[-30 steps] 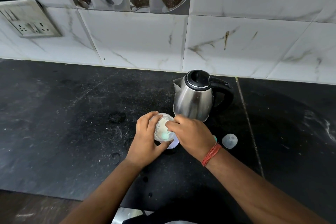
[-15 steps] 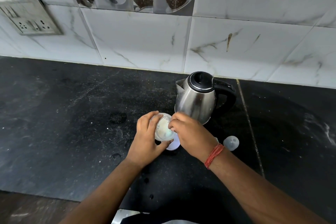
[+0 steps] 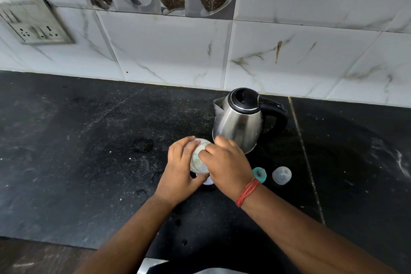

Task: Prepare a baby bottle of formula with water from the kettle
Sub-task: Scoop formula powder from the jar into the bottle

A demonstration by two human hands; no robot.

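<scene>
Left hand [image 3: 180, 169] grips the upright bottle [image 3: 198, 158], mouth up; right hand [image 3: 226, 162] pinches at its rim.

Soft, even daylight on my counter [image 3: 66, 151]; the pale wall tiles [image 3: 166, 51] glow brightest toward twelve o'clock. Glare streaks my kettle [image 3: 238, 127]. Tile lines bow at nine and three. My forearms soften near six.

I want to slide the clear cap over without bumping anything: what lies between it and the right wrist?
In the head view, the teal ring lies on the counter between the clear cap and the right wrist.
</scene>
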